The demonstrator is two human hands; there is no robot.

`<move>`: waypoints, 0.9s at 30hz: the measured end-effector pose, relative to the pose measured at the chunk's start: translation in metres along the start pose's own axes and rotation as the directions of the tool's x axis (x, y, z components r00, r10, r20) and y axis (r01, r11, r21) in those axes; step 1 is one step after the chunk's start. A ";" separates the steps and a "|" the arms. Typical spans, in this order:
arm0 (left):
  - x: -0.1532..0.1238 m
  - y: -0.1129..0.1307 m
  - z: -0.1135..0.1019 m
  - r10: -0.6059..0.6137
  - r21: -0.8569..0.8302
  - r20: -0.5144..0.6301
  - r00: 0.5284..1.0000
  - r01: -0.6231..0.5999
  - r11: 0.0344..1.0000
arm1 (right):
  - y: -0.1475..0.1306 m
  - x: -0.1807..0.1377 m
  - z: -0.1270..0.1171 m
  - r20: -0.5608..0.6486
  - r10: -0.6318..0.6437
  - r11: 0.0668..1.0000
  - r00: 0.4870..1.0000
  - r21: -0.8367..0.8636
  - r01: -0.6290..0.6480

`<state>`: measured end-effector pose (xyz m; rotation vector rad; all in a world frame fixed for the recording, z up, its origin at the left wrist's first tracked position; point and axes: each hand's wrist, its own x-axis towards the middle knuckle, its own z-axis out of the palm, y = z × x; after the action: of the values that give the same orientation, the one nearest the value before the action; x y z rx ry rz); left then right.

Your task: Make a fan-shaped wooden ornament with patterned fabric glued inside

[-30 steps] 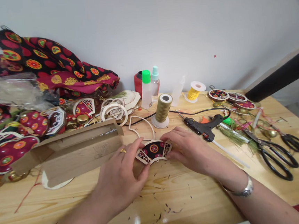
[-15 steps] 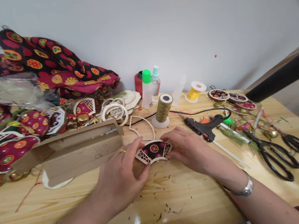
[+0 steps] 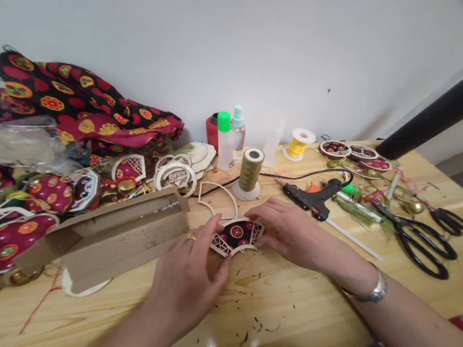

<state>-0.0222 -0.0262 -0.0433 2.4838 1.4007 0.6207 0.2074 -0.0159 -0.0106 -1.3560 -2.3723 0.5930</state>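
Between my two hands is a fan-shaped ornament (image 3: 237, 235), a pale wooden frame with cut-out lattice ends and dark patterned fabric in the middle. My left hand (image 3: 191, 269), with a gold ring, grips its left end between thumb and fingers. At the right end, my right hand (image 3: 287, 233) pinches the edge the same way. A bare fan-shaped wooden frame (image 3: 235, 203) lies just behind the ornament. Close behind that stands a spool of olive thread (image 3: 251, 170). The undersides of the ornament and some fingertips are hidden.
An open cardboard box (image 3: 128, 247) sits left, before finished ornaments and patterned cloth (image 3: 87, 94). A black glue gun (image 3: 315, 198) with its cord and scissors (image 3: 422, 243) lie right. Bottles (image 3: 224, 144) and a yellow thread spool (image 3: 296, 146) stand by the wall. Dark scraps dot the tabletop.
The whole view has shifted slightly, so things sit a little further left. Both hands keep the same hold on the ornament.
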 end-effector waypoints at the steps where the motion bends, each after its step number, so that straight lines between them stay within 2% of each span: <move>1: 0.000 0.000 0.000 0.005 -0.007 -0.003 1.000 -0.005 1.000 | 0.000 0.000 0.000 0.000 -0.001 1.000 1.000 0.001 0.001; 12: -0.001 0.002 -0.001 -0.022 -0.081 0.017 1.000 0.024 0.996 | -0.003 0.000 -0.003 -0.007 -0.026 0.999 1.000 0.027 0.026; 16: 0.000 0.003 -0.002 -0.027 -0.070 0.053 0.998 0.030 0.997 | -0.003 0.000 -0.004 0.012 -0.047 0.998 0.999 0.031 0.046; 27: 0.002 0.003 0.000 0.004 -0.052 0.049 0.999 -0.001 0.999 | -0.005 0.002 -0.005 0.095 -0.046 0.999 0.994 0.021 0.045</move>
<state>-0.0194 -0.0262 -0.0413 2.4440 1.3466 0.5856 0.2050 -0.0156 -0.0039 -1.2892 -2.4599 0.6795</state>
